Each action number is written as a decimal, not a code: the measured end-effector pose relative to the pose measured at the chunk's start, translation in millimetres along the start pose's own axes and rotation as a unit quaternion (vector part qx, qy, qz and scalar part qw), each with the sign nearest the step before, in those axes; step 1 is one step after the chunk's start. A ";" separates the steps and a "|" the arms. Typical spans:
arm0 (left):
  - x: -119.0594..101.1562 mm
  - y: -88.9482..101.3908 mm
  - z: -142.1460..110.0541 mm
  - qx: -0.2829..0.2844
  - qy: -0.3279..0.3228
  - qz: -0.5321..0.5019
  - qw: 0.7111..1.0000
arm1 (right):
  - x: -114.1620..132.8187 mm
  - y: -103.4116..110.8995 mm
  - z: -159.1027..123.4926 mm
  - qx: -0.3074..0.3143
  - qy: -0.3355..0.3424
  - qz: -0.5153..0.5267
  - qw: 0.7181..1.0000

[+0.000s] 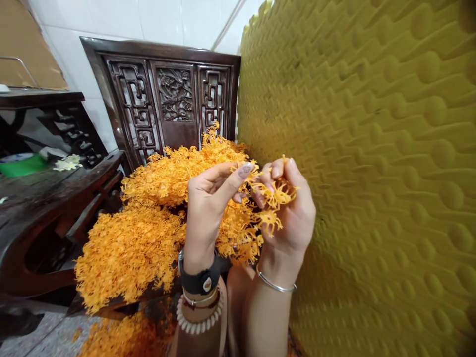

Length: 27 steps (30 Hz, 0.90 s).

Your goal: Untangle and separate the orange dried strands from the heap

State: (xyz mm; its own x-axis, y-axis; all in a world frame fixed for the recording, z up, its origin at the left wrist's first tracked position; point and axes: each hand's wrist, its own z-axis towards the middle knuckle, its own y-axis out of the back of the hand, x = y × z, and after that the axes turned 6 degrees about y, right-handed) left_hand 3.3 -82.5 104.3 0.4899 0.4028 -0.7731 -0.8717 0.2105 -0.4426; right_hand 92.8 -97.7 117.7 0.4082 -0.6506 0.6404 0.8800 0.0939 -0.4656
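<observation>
Orange plastic flower pieces (273, 196) with thin, spidery petals are held up between my two hands. My left hand (213, 196) pinches one small piece between thumb and fingers. Curled around several linked pieces, my right hand (292, 208) has its thumb and fingertips close together near the top. The fingertips of both hands nearly meet, and the exact joint between the pieces is hidden. Behind and below lies a big heap of the same orange flower pieces (130, 253), spread over the seat of a dark wooden chair.
A carved dark wooden chair back (174, 99) rises behind the heap. Close on my right stands a yellow textured foam mat (379, 173). At left, a dark table (55, 191) carries a green round object (24, 166) and a pale flower (68, 162). More orange pieces (119, 337) lie lower down.
</observation>
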 end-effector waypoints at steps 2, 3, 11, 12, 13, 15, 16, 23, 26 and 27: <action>-1.9 0.1 -1.5 -0.013 0.000 0.009 1.000 | 2.5 0.1 -3.3 -0.028 0.041 -0.057 0.997; -2.4 0.7 -1.9 -0.023 -0.002 0.017 1.000 | 3.7 0.7 -4.4 -0.035 0.056 -0.083 0.994; -0.8 0.0 -2.7 -0.063 -0.012 0.089 0.994 | 7.2 3.4 -6.8 0.003 0.081 -0.092 0.992; -0.7 -0.6 -2.7 -0.068 -0.018 0.091 0.993 | 7.1 4.3 -7.1 0.018 0.079 -0.080 0.993; -0.6 -1.2 -2.8 -0.075 -0.025 0.092 0.993 | 7.1 5.6 -7.3 0.032 0.077 -0.071 0.994; -0.8 -2.0 -2.4 -0.091 -0.040 0.087 0.991 | 7.6 9.3 -7.7 0.055 0.074 -0.068 0.993; -0.9 -2.0 -2.1 -0.102 -0.046 0.081 0.990 | 8.1 11.4 -7.8 0.066 0.071 -0.074 0.993; -4.5 3.0 -1.1 -0.123 -0.049 0.064 0.989 | 10.0 19.7 -5.9 0.082 0.075 -0.110 0.988; -8.2 5.3 -4.3 -0.109 -0.033 0.093 0.989 | 9.1 17.4 -6.0 0.088 0.104 -0.095 0.986; -9.5 5.8 -5.7 -0.100 -0.027 0.104 0.989 | 8.8 16.5 -6.1 0.095 0.113 -0.089 0.985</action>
State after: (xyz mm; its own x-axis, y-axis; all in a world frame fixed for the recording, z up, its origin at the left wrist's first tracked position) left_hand -6.3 -90.1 106.5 0.2948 0.4676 -0.8333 -0.9302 -0.0590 -0.3622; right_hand 109.4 -106.5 112.0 0.1986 -0.8187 0.5388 0.9708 0.0891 -0.2225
